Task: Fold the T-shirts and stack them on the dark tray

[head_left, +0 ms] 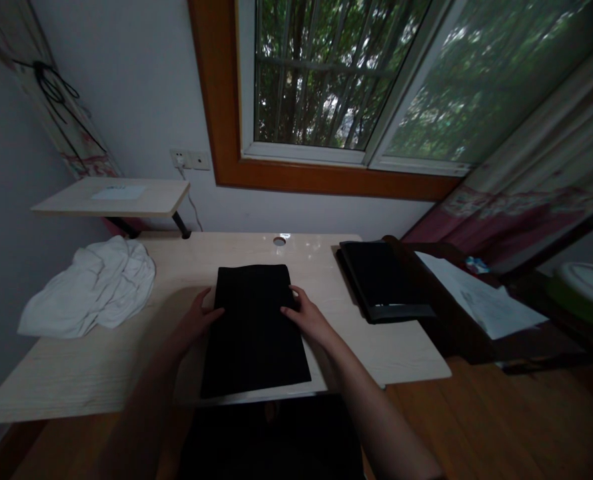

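A flat, matt black rectangular sheet [256, 333] lies on the pale wooden table [176, 373] in front of me, its near edge close to the table's front edge. I cannot tell whether it is cloth, card or a folder. My left hand [195, 320] is at its left edge, the thumb resting on top and the other fingers along the side. On the opposite edge, my right hand [306, 317] takes hold in the same way, thumb on top. Some fingertips of both hands are hidden at the edges.
Crumpled white cloth [94, 283] lies at the left, before a small raised shelf [121, 195] holding a paper. A stack of black folders [384, 277] sits at the right, partly overhanging. Beyond it, a dark chair [456, 320] bears a white sheet [481, 297]. A window is behind.
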A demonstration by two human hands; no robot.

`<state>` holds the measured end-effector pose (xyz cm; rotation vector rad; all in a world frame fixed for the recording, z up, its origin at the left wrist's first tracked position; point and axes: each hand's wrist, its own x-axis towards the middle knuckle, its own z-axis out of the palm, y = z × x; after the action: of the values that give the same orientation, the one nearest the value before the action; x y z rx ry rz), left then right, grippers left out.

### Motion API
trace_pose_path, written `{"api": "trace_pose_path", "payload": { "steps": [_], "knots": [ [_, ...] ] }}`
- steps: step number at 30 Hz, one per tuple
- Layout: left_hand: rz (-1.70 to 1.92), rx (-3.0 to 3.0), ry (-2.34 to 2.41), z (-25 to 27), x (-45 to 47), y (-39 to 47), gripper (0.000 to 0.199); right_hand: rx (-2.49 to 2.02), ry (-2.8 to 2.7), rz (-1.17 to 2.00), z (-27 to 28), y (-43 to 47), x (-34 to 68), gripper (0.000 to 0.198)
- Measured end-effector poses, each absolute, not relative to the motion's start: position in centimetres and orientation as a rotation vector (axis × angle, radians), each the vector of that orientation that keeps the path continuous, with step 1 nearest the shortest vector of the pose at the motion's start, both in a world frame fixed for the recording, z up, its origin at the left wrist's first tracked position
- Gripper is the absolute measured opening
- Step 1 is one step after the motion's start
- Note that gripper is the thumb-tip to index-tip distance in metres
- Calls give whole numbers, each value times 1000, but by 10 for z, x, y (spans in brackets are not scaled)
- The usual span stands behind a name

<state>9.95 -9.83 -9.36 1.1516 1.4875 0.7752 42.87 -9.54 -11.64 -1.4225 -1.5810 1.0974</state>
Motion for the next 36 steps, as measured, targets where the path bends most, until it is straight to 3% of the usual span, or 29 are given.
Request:
{"api": "trace_pose_path", "payload": {
  "steps": [18, 26, 36],
  "knots": [
    [691, 1092, 1315, -64, 110, -104, 115, -1330, -1417, 1345, -123, -89, 430, 75],
    [739, 1041, 1171, -78, 115, -92, 105, -1292, -1296, 1397, -121, -93, 432, 66],
    [824, 970, 1150, -87, 118, -78, 111, -1158, -1030, 1539, -114, -86, 429, 62]
  ]
}}
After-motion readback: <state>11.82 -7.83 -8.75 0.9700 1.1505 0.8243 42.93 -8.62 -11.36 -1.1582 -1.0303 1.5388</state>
